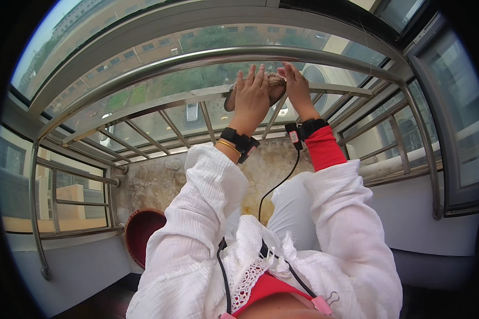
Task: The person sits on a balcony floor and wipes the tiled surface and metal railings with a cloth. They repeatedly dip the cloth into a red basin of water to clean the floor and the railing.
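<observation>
A fuzzy brown item (277,85), which looks like a slipper with a darker sole edge at its left, is at the inner bar of a metal window guard. My left hand (250,97) lies over its middle, back of the hand up and fingers stretched out. The thumb is hidden, so any grip from below cannot be seen. Just right of the item is my right hand (297,87), fingers loosely apart with nothing visible in them. Its fingertips are close to the item's right edge; contact is unclear.
A thick round metal rail (207,52) runs beyond both hands, and the flat inner bar (163,104) carries vertical rods. Window glass lies outside, with a street far below. A stained ledge (151,179) is under my arms. A dark red round container (143,235) stands at lower left.
</observation>
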A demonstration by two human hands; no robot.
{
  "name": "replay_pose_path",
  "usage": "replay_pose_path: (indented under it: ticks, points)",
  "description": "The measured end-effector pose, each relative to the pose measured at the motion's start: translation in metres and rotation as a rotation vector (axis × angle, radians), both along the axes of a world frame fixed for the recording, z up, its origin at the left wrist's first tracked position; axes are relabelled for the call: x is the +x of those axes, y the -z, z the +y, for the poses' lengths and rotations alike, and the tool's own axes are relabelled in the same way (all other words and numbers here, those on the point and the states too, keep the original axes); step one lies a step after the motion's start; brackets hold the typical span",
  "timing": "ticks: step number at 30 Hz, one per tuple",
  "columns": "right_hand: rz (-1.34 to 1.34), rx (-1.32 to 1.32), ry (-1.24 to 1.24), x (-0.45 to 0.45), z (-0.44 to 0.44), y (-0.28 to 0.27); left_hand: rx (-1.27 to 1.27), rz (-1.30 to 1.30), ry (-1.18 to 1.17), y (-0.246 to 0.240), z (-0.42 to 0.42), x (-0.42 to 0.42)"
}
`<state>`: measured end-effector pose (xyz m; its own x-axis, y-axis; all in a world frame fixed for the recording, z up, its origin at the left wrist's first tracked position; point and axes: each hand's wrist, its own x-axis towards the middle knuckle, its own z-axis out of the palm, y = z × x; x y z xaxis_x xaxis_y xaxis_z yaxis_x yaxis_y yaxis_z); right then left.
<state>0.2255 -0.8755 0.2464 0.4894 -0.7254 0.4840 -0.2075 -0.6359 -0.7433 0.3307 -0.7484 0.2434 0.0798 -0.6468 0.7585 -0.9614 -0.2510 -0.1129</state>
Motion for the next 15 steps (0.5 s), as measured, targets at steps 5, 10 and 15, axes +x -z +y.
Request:
replay_pose_path:
  ticks: [5,10,15]
  points:
    - [0.265,-0.388,0.161,-0.001,-0.005,0.015,0.024,0.238,0.156,0.01,0.006,0.015]
    - [0.315,-0.278,0.109,-0.005,-0.008,0.015,-0.06,0.199,0.018,0.009,0.081,0.087]
    - [0.324,-0.298,0.036,-0.006,-0.009,0.01,0.101,0.232,-0.408,0.004,0.161,0.185]
